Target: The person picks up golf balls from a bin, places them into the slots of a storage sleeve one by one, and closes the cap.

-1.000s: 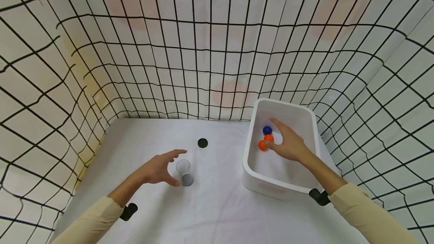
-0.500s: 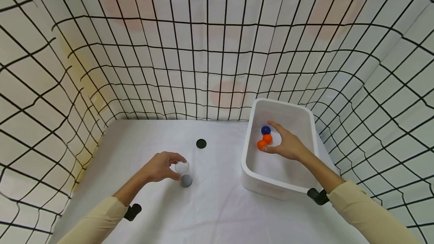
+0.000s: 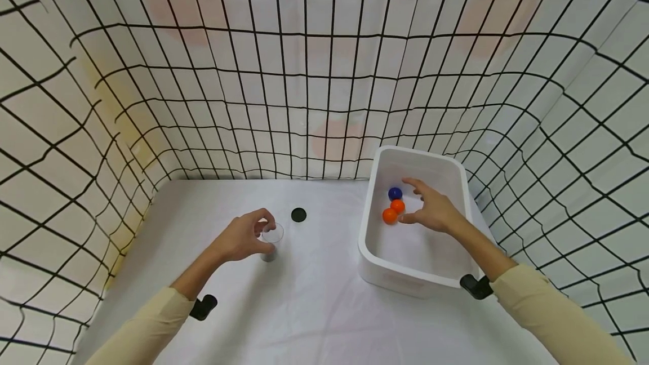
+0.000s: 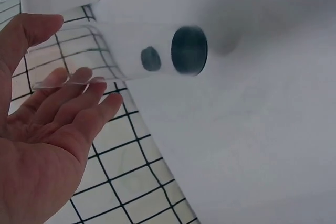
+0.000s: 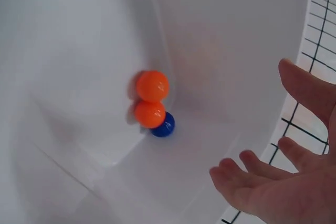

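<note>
My left hand (image 3: 245, 237) grips a clear plastic tube (image 3: 274, 234) near its round rim, thumb on one side and fingers on the other. In the left wrist view the tube's dark base (image 4: 189, 50) is at the far end from the fingers, close over the white tabletop. Over the white bin (image 3: 366, 241), my right hand (image 3: 431, 210) hovers with fingers spread and nothing in its grasp. Two orange balls (image 5: 152, 86) and a blue ball (image 5: 164, 125) lie together on the bin floor, beside the right thumb in the head view.
A flat black disc (image 3: 299, 214) lies on the white table (image 3: 324, 297) beyond the tube. Black netting (image 3: 314, 78) rises at the back and both sides. The bin stands at the right, near the back net.
My left fingers have closed around the tube, and its base has moved up and slightly left in view. The right hand stays over the bin with only small finger movement.
</note>
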`<state>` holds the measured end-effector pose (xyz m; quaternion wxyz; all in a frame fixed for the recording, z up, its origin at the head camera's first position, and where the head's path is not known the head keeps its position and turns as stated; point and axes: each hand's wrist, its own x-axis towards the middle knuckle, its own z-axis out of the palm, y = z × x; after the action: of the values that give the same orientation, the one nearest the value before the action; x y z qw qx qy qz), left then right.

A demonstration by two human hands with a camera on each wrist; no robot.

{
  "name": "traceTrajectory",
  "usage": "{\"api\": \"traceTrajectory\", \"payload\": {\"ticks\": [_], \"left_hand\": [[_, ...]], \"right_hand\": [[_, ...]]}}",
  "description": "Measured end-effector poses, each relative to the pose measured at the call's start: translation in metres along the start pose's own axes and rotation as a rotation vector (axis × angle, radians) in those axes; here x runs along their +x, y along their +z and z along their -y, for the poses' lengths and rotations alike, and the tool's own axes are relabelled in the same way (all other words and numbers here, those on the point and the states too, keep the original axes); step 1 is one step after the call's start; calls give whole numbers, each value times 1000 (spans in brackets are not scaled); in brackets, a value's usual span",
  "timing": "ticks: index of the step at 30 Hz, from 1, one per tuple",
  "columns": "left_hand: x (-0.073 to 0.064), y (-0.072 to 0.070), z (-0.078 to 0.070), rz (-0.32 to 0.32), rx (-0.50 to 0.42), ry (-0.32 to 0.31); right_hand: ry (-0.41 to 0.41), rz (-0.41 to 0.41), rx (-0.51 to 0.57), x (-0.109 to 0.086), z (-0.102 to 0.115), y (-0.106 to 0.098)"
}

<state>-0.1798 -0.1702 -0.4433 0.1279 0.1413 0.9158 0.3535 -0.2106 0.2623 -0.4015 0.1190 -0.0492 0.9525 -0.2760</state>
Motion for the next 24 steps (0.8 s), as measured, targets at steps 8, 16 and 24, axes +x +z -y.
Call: {"api": "traceTrajectory", "payload": {"ticks": [8, 16, 24], "left_hand": [[3, -11, -7, -31, -35, 31], [5, -19, -12, -67, -57, 19], [6, -20, -12, -74, -85, 10]], "right_hand": [[-18, -1, 29, 11, 10, -19], [38, -3, 86, 41, 15, -17], [96, -2, 155, 71, 1, 0]]}}
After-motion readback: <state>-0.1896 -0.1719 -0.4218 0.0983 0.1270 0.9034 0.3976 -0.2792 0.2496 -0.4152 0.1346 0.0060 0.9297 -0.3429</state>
